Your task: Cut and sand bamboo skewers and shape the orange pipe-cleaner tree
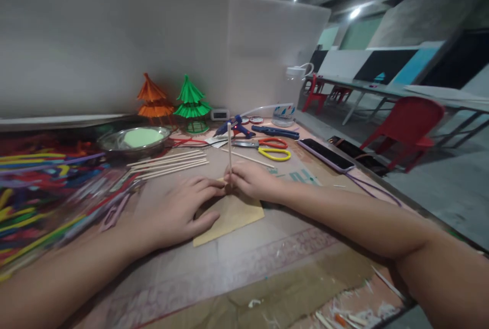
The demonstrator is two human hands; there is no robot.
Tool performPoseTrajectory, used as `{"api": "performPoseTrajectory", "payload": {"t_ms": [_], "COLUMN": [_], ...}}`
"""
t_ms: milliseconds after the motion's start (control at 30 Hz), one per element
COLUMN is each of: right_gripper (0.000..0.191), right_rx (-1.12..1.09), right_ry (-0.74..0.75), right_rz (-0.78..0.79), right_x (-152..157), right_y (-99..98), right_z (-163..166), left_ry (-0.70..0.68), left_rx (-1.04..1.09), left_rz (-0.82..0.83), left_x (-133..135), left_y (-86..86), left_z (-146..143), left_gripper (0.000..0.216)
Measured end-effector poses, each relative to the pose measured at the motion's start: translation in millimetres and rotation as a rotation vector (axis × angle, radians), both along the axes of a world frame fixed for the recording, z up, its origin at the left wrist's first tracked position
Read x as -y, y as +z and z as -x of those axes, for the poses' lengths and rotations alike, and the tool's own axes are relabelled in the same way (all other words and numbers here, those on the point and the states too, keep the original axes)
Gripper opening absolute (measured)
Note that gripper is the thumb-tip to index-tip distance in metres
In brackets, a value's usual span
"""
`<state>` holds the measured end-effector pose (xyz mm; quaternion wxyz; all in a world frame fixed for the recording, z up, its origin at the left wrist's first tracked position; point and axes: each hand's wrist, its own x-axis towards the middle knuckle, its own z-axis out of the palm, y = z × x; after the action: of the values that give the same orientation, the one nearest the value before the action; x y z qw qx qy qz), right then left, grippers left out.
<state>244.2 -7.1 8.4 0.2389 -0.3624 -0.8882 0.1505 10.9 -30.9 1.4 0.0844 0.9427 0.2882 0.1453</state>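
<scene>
A thin wooden stick (229,148) stands upright on a tan square of cardboard (233,217). Near its lower end, the fingers of my right hand (250,180) are closed around it. My left hand (191,204) lies over the left part of the cardboard, fingers stretched forward and thumb apart, its fingertips close to the stick's base. The exact spot where the stick meets the cardboard is hidden by my fingers. Behind my left hand several loose wooden sticks (171,163) lie side by side.
Scissors (273,148), a blue glue gun (237,128), a utility knife (275,131) and a phone (326,155) lie beyond my hands. Orange (152,97) and green (191,100) tiered models stand behind a metal bowl (114,140). Colourful strips (26,207) fill the left; scraps (351,316) lie front right.
</scene>
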Motion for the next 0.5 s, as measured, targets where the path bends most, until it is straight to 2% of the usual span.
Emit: {"api": "performPoseTrajectory", "payload": {"t_ms": [167,333,500], "right_gripper": [0.02,0.019,0.02], "right_rx": [-0.059,-0.022,-0.038], "right_ry": [0.098,0.009,0.07], "right_rz": [0.047,0.004,0.042], "right_x": [-3.9,-5.4,-3.7], "right_y": [-2.8,-0.6,1.5], "right_z": [-1.6,-2.9,-2.7], "left_ry": [0.013,0.011,0.02], "left_rx": [-0.023,-0.025,-0.014], "left_rz": [0.037,0.049,0.067], "left_x": [1.2,1.8,2.0], "left_y": [6.9,8.5,9.0], "left_z": [-2.2,-2.4,-2.8], "left_gripper": [0.04,0.038,0.036]}}
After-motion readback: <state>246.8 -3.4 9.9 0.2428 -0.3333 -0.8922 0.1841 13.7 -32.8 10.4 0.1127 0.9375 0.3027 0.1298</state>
